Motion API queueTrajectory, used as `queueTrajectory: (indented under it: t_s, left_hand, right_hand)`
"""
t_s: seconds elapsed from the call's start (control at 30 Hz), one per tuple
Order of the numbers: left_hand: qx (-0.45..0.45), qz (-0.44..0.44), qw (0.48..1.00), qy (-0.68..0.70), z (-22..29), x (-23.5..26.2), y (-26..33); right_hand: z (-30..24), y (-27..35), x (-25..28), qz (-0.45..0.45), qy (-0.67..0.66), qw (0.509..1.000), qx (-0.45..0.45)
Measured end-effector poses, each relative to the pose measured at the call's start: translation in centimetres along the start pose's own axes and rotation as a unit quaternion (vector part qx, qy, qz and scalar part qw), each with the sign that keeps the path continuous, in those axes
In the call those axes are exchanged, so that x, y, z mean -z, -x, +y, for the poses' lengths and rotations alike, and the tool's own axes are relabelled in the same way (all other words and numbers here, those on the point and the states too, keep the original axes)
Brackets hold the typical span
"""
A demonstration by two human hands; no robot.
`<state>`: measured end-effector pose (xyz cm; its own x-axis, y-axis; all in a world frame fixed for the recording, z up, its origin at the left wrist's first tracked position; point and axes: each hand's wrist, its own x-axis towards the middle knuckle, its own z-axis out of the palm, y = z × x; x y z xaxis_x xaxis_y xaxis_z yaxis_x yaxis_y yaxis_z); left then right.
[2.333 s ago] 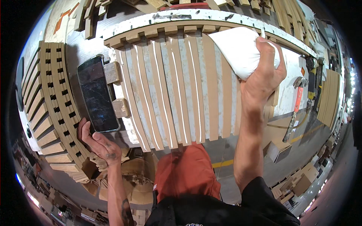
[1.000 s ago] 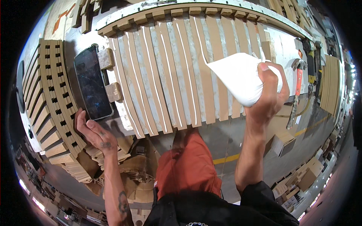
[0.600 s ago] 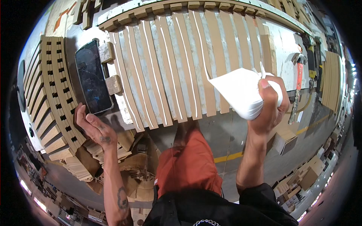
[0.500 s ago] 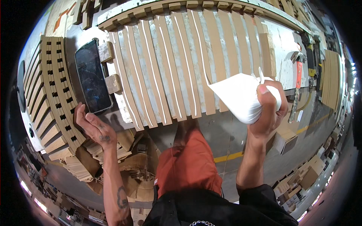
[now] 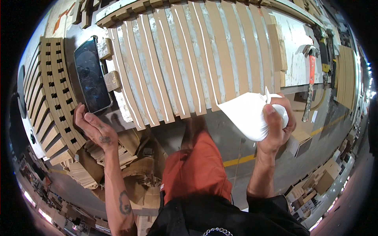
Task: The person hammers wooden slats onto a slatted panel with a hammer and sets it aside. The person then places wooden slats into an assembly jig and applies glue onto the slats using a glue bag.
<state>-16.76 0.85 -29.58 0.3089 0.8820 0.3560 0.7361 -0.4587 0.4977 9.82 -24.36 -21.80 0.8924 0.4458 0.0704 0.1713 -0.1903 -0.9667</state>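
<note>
My right hand (image 5: 275,128) is wrapped round a white piping bag (image 5: 244,116), its twisted top sticking up past my thumb. The bag's tip sits at the near end of a flat brown strip (image 5: 210,74), where a thin white bead runs the strip's length. Several strips to the left carry similar white beads; those to the right show bare brown faces. My left hand (image 5: 96,129) holds nothing, fingers loosely apart, by the table's near edge. Just beyond its fingertips lies a dark phone (image 5: 92,76) with a cracked-looking screen, beside two small wooden blocks (image 5: 112,80).
Slotted brown strips (image 5: 59,90) are stacked at the left. A hammer (image 5: 311,74) with a red handle lies at the right, its grip jutting past the table edge. A notched rail (image 5: 134,17) borders the strips' far ends. Cardboard (image 5: 138,173) lies below on the left.
My right hand has drawn the bag nearer to me, and the white bead now reaches the strip's near end. My left hand stays by the phone.
</note>
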Motion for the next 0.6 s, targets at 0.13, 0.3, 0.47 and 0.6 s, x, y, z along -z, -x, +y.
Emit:
queueTrajectory:
  t_s: [0.13,0.3,0.47,0.6]
  left_hand:
    - [-0.001,0.005,1.000,-0.013,-0.3,0.1,0.0]
    - [-0.001,0.004,1.000,-0.018,-0.4,-0.1,0.0]
    - [-0.003,0.010,1.000,-0.011,0.0,-0.1,-0.3]
    - [0.002,0.009,1.000,-0.004,-0.2,0.0,-0.3]
  right_hand:
    - [0.1,0.6,0.1,-0.008,0.010,1.000,-0.013]
    - [0.3,0.6,0.4,-0.017,0.030,0.999,-0.009]
    - [1.3,0.5,2.6,0.091,-0.081,0.986,-0.109]
    - [0.4,-2.4,1.3,0.099,-0.264,0.953,-0.108]
